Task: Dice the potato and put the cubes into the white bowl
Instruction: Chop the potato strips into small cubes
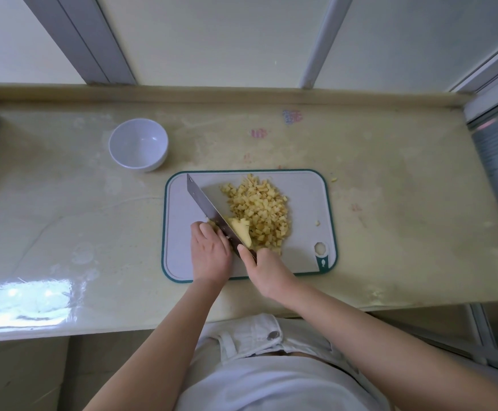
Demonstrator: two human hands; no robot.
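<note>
white shirt point(271, 387) fills the bottom edge, and two bare forearms point(164, 336) reach forward from it over the bench point(64, 218). the potato piece point(240, 231), a pale yellow uncut remnant, lies on the near middle of the cutting board point(182, 203), right against the blade of the knife point(209, 209). the left hand point(210, 253) sits just left of the blade, its fingers curled down onto the potato piece, most of which is hidden there. the right hand point(264, 268) grips the knife's handle, thumb laid along the top; the blade slants away toward the board's far left corner, tip near the rim. beyond and to the right of the blade the cubes point(259, 209) are heaped in a loose pile across the board's middle. one stray bit point(317, 223) lies near the board's right edge, and another crumb point(333, 179) rests on the bench just off the far right corner. the white bowl point(138, 145) stands upright on the bench beyond the board's far left corner, apart from it, with nothing inside. faded coloured marks point(291, 116) show on the bench further back, below the grey window frames point(320, 43).
</note>
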